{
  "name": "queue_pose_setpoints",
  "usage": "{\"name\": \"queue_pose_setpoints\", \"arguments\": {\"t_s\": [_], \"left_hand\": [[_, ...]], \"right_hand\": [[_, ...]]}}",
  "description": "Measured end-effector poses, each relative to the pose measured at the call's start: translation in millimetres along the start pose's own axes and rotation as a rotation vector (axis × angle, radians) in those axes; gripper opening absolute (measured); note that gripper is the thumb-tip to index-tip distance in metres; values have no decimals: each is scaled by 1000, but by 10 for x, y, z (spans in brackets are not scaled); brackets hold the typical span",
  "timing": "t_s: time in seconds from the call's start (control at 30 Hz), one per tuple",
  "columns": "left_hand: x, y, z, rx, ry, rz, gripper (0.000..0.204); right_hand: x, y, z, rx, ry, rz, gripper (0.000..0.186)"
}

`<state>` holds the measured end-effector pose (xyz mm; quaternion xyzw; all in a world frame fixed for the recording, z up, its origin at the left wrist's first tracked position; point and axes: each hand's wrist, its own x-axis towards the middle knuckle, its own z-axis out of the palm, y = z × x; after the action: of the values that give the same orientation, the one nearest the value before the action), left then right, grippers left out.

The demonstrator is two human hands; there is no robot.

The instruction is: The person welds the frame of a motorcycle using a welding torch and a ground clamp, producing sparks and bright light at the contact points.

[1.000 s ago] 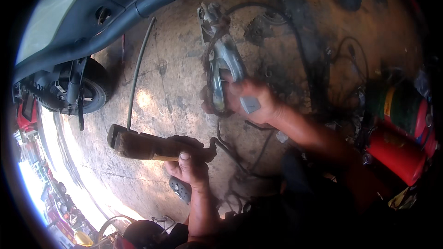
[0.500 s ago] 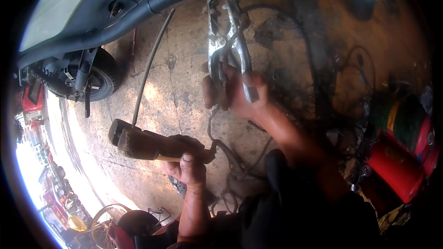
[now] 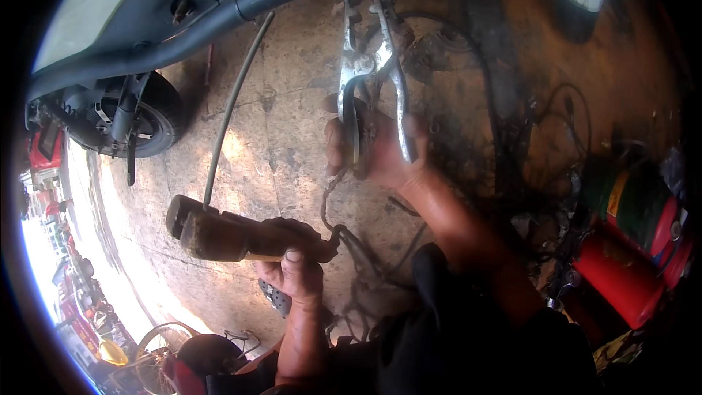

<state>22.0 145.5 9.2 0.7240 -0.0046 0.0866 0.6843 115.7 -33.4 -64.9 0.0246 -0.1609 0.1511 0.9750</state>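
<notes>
In my left hand (image 3: 296, 274) is a worn brown electrode holder (image 3: 238, 238), its head turned to the left. A long thin grey welding rod (image 3: 232, 113) rises from that head, leaning slightly right, its far end near the vehicle's underside tube. My right hand (image 3: 384, 157) is wrapped round the handles of a silver ground clamp (image 3: 369, 66). The clamp's jaws point away from me, their tips close to the vehicle's lower edge; whether they touch it I cannot tell. A dark cable (image 3: 351, 238) hangs below, between my hands.
Across the top is a vehicle's body with a grey-blue tube (image 3: 183, 38). A wheel (image 3: 157, 121) stands at the left. Black cables (image 3: 486, 77) lie on the stained concrete floor (image 3: 270, 153). A red cylindrical object (image 3: 621, 271) lies at the right, workshop clutter at the lower left.
The clamp has shifted slightly right and away from me, and its handles look a little wider apart. The electrode holder has dropped slightly left and toward me.
</notes>
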Motion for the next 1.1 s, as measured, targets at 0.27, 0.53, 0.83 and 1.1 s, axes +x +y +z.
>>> {"name": "queue_pose_setpoints", "arguments": {"t_s": [0.27,0.53,0.83,1.1], "left_hand": [[13,50,52,-132,67,-31,42],[17,86,62,-121,29,-44,43],[14,130,132,-158,28,-67,45],[2,176,155,-223,40,-142,44]], "right_hand": [[86,46,-101,164,-84,58,102],[55,1,-146,164,-147,102,96],[142,7,-134,213,-238,80,96],[176,-19,-119,152,-192,113,96]]}}
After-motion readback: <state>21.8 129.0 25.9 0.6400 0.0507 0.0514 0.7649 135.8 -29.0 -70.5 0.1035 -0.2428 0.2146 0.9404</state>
